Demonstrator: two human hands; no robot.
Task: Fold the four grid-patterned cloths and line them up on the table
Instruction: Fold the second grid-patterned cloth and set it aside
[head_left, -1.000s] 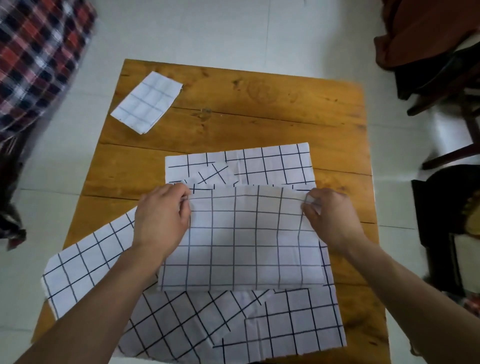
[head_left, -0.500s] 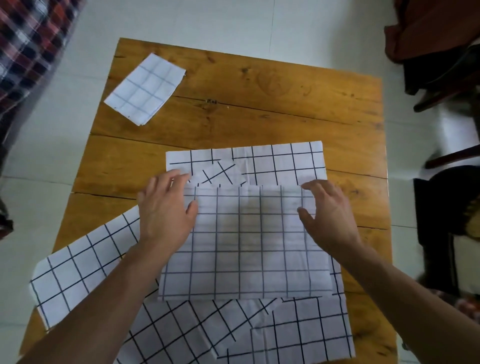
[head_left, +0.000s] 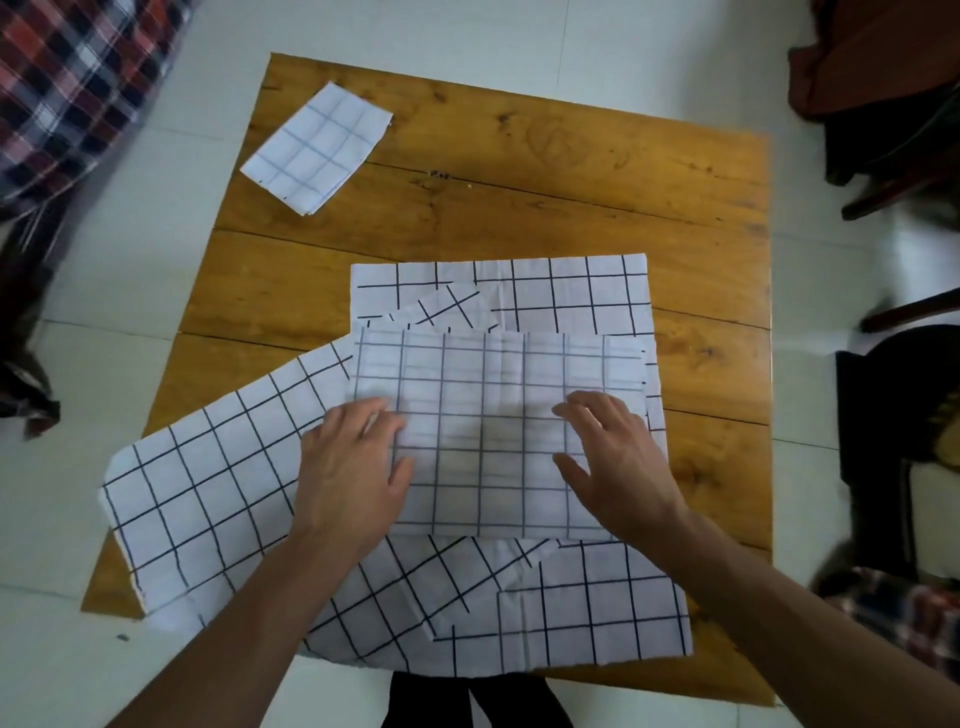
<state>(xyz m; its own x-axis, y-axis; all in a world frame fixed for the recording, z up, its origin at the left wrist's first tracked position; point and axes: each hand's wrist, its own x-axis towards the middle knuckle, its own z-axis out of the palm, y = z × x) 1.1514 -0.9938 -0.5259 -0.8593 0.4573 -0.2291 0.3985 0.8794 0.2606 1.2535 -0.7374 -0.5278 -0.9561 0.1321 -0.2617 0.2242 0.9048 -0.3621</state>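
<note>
Both hands flat, fingers straight and spread, gripping nothing. Left hand (head_left: 349, 467) lies palm down on the left edge of the half-folded cloth (head_left: 483, 415), fingertips on its fabric, heel of the palm over the cloth beneath. Right hand (head_left: 615, 460) sits on the same cloth's right side, thumb pointing in toward the left hand; can't tell whether the palm presses or just skims the fabric.

Nearer than both wrists: an unfolded cloth (head_left: 571, 613) with bold black grid lines, its near edge at the near rim of the table (head_left: 519, 208). It runs under the half-folded cloth.

Left of the left hand: another unfolded cloth (head_left: 208, 493), lying at an angle, its outer corner hanging past the table's left edge. It passes under the left hand and the half-folded cloth.

Between the hands: the half-folded cloth, a rectangle with faint grey grid lines, layers stacked, far edge just past both sets of fingertips.

Beyond the fingertips: the far strip of the cloth below, bold grid, with a small flap turned over at an angle.

Well beyond the left hand, at the table's far left corner: a small folded cloth (head_left: 317, 148), a compact rectangle set at an angle, well apart from the rest.

Past the table on the left: plaid fabric (head_left: 67, 88) over the white tile floor (head_left: 623, 52).
</note>
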